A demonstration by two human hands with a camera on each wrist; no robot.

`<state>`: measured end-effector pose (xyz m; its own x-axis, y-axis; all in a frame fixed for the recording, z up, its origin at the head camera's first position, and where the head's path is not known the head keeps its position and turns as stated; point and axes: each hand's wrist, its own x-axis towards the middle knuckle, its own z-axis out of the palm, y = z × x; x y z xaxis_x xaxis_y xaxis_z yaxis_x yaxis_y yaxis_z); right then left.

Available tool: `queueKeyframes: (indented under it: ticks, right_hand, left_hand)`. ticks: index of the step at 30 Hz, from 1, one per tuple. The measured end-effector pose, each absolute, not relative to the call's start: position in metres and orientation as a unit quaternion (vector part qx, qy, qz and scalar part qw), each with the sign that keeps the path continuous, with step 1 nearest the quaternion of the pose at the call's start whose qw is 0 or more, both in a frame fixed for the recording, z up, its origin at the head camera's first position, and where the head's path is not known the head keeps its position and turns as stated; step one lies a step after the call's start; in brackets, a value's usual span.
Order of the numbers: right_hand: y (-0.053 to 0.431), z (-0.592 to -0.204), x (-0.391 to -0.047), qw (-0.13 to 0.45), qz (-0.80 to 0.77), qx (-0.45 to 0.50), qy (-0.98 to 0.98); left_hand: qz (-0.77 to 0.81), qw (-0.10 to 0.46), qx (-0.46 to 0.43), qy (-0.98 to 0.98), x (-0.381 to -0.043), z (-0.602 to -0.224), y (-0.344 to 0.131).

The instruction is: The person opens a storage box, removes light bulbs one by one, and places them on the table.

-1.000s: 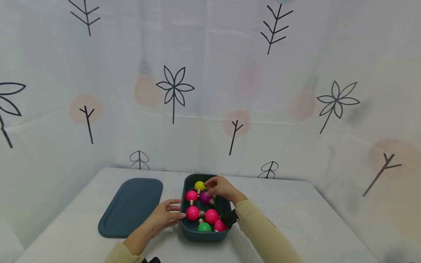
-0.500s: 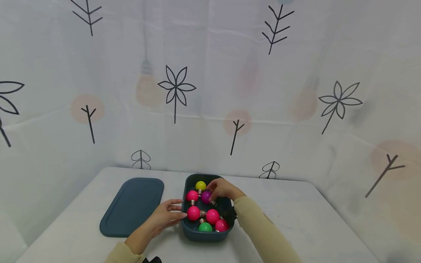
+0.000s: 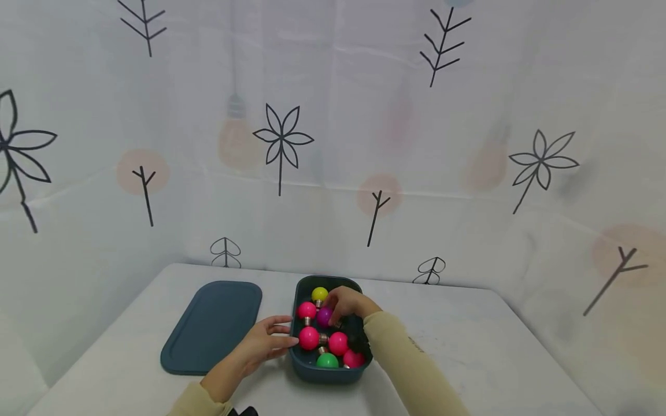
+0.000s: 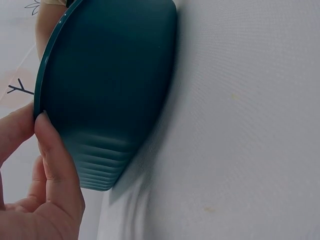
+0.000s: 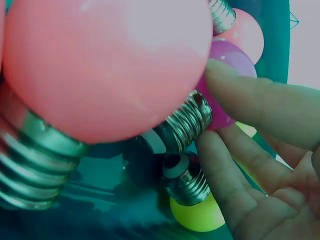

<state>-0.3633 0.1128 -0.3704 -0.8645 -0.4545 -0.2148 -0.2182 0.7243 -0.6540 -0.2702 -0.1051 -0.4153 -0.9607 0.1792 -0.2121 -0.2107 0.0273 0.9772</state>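
In the head view a dark teal box (image 3: 329,377) stands on the table with round coloured light bulbs in it. My left hand (image 3: 262,346) is at its left side; in the left wrist view the thumb and a finger pinch the rim of the box (image 4: 107,75). My right hand (image 3: 352,301) reaches inside and holds a purple bulb (image 3: 324,317) by thumb and fingertips. The right wrist view shows the fingers on the purple bulb (image 5: 220,114) near its metal screw base. A large pink bulb (image 5: 110,70) fills that view's upper left.
Around the held bulb lie a yellow bulb (image 3: 319,294), a green bulb (image 3: 327,360) and several pink bulbs (image 3: 309,338). To the left of the box a flat dark lid (image 3: 213,326) lies on the white table (image 3: 468,346). A patterned cloth (image 3: 333,144) hangs behind.
My right hand has moved slightly lower in the box, and the purple bulb now lies a little nearer to me. The left hand has stayed at the rim.
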Motion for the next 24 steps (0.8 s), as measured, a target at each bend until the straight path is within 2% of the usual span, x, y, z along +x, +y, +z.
queueKeyframes:
  ticks: [16,24]
  right_hand:
    - [0.113,-0.353,-0.351,0.161,-0.387,-0.19,0.888]
    - [0.113,-0.348,-0.333,0.128,-0.414,-0.211,0.876]
  left_hand:
    - [0.709,0.13,0.003,0.693,-0.271,-0.419,-0.107]
    - [0.706,0.135,0.002,0.695,-0.272,-0.42,-0.106]
